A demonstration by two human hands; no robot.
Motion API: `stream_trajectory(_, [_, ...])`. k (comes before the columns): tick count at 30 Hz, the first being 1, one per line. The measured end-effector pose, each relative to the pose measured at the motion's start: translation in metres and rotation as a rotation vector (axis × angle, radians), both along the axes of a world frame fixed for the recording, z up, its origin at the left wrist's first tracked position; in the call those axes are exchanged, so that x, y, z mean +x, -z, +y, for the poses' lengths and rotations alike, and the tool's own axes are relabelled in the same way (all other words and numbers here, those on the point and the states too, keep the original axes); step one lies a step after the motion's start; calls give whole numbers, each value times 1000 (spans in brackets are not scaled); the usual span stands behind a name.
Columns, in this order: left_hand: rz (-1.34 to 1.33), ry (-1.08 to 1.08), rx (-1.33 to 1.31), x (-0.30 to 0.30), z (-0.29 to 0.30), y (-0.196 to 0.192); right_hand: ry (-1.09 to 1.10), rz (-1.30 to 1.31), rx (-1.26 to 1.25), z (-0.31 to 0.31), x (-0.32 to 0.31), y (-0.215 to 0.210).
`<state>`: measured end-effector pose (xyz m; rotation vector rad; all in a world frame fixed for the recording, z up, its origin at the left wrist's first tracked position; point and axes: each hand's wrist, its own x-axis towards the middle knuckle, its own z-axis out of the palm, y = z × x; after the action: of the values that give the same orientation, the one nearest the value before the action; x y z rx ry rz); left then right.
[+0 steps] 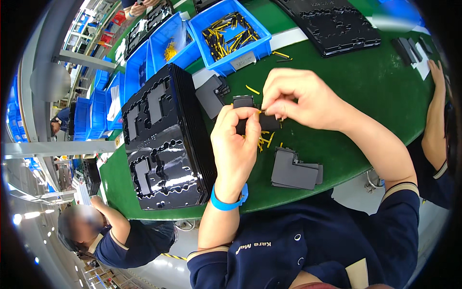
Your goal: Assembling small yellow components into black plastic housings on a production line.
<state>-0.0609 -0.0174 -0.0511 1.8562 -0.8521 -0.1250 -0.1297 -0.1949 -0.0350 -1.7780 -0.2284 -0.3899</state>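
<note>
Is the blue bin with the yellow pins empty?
No, the blue plastic bin at the top of the green table holds a loose heap of yellow and black pins.

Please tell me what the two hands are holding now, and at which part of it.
Both hands hold one dark grey plastic part. The left hand grips its near side; the right hand pinches its right edge. Whether the fingers also hold a yellow pin cannot be told.

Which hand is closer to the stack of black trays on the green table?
Left. The left hand is just right of the stack of black trays; the right hand is farther right, beyond the left one.
</note>
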Motion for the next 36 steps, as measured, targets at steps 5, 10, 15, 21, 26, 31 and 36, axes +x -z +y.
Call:
stream_trajectory(5, [52,-13,25,-5,-5,-7,166,116,388,-19,5,-3])
stream_trajectory(10, [301,6,-62,-7,-6,-9,143,276,252,-3,7,1])
stream_trajectory(15, [341,-6,-43,-6,-6,-3,148,180,183,10,7,2])
stream_trajectory(21, [238,-20,-64,-8,-7,-2,192,191,165,20,7,1])
stream_trajectory(26, [222,-36,-60,-7,-7,0,223,187,189,21,7,1])
stream_trajectory(31, [234,-23,-69,-7,-7,0,223,174,187,20,7,3])
stream_trajectory(36, [255,33,-68,-7,-6,-3,145,377,259,14,7,-4])
